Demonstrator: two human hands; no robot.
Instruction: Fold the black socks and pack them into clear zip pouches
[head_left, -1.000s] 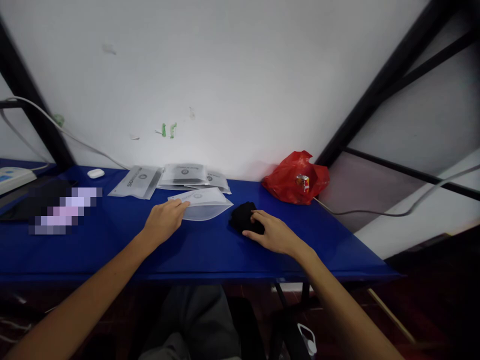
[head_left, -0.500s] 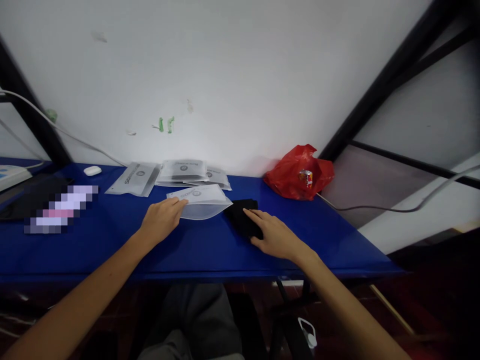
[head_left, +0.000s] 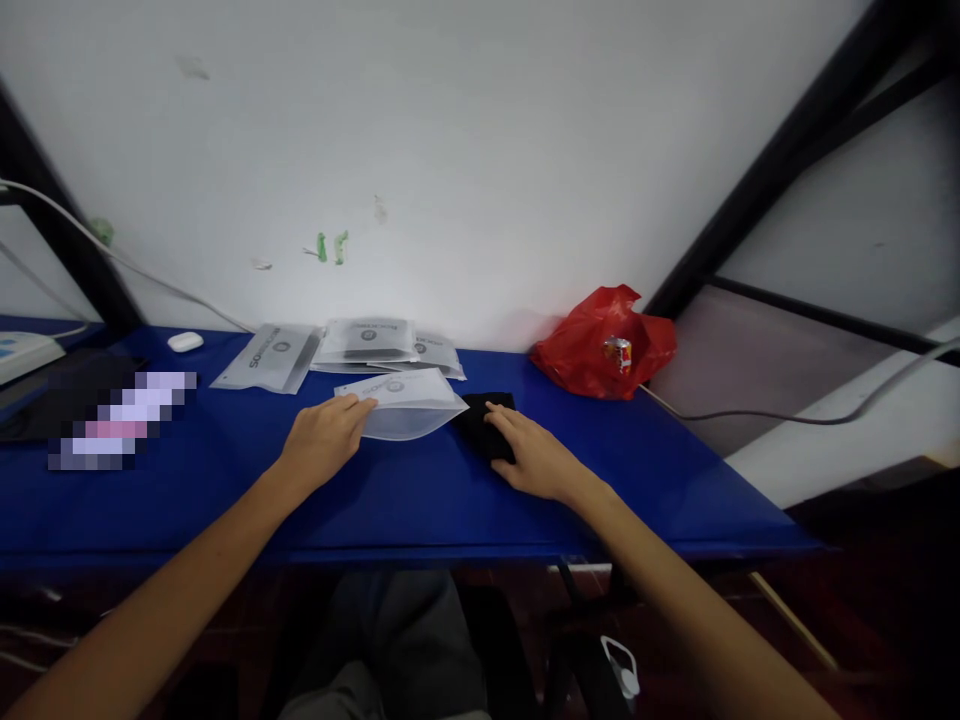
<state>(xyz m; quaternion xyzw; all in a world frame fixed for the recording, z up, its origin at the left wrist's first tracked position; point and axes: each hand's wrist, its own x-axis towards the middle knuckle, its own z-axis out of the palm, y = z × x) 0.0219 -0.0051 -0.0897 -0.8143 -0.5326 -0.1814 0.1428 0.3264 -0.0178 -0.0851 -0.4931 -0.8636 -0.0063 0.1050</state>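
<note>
My left hand (head_left: 324, 437) grips the left end of a frosted plastic pouch (head_left: 409, 400), its fingers closed on the edge. The pouch lies on the blue table with its clear flap toward me and its right corner near a folded black cloth (head_left: 484, 425). On that cloth rests my right hand (head_left: 529, 452), fingers and thumb apart, touching its right side. Behind are more printed pouches: one flat (head_left: 268, 357), and a small pile (head_left: 366, 340) against the wall.
A red plastic bag (head_left: 600, 345) stands at the back right, a cable running from beside it. At the left are a white case (head_left: 185, 342), a black flat item (head_left: 75, 385) and a pixelated object (head_left: 124, 420). The blue table (head_left: 450, 520) ends close to my lap.
My right hand has shifted slightly left and up over the black cloth, and its fingers are a little more bent. The left hand and pouch are almost unchanged.
</note>
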